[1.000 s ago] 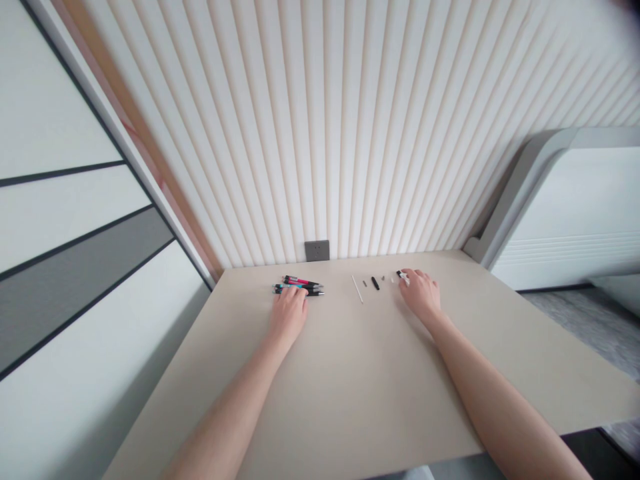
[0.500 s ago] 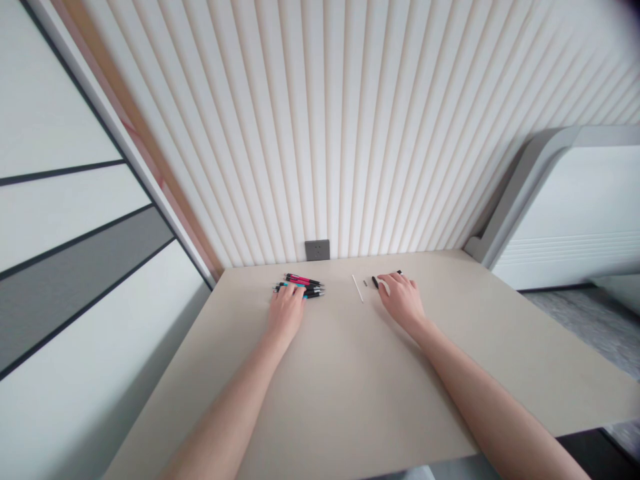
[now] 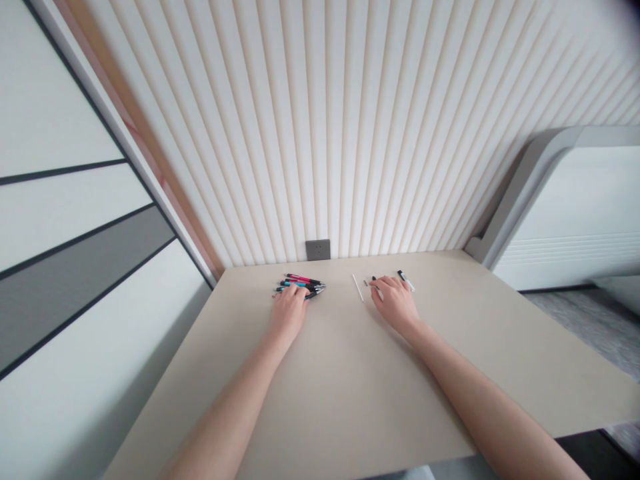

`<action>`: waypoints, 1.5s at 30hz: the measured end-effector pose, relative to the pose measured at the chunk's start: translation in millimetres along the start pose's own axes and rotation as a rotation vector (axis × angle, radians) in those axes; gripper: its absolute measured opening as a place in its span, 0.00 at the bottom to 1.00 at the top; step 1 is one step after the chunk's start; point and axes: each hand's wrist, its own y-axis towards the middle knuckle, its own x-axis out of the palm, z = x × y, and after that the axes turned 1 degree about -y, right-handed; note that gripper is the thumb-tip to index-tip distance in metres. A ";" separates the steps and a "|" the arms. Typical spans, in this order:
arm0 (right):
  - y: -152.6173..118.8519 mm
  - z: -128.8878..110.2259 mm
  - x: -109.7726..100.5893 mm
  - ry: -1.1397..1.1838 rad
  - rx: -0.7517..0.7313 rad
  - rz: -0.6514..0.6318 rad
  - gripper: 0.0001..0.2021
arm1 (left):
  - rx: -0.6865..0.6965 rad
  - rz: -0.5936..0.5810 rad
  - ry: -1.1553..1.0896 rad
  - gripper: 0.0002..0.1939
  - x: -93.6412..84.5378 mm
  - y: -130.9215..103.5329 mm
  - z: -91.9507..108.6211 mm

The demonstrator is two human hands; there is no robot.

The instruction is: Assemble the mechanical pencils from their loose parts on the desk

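Observation:
My left hand (image 3: 290, 308) rests at the left of the table with its fingers closed over a black pen (image 3: 315, 293), whose tip points right and slants up. Just beyond the fingers lie a pink-and-black pen (image 3: 303, 278) and teal-and-black pens (image 3: 295, 284). My right hand (image 3: 397, 303) is low over the table, thumb and forefinger apart, its fingertips beside a tiny grey piece (image 3: 365, 283). A small black piece (image 3: 374, 278) shows behind those fingers, partly hidden. Left of this hand lies a thin white stick (image 3: 357, 288).
A black-and-white narrow object (image 3: 405, 279) lies beyond my right hand. The beige table (image 3: 330, 387) meets a ribbed wall with a dark socket (image 3: 318, 250). A white cabinet (image 3: 100, 333) stands left; a pale headboard (image 3: 575, 207) stands right.
My right hand has shifted slightly left toward the tiny grey piece, uncovering more of the black-and-white object. Under my left hand, the black pen has turned, its tip now slanting upward.

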 end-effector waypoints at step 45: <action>-8.9 -20.8 9.7 0.339 -0.337 -0.159 0.13 | 0.243 0.017 -0.366 0.05 -4.1 -1.6 12.3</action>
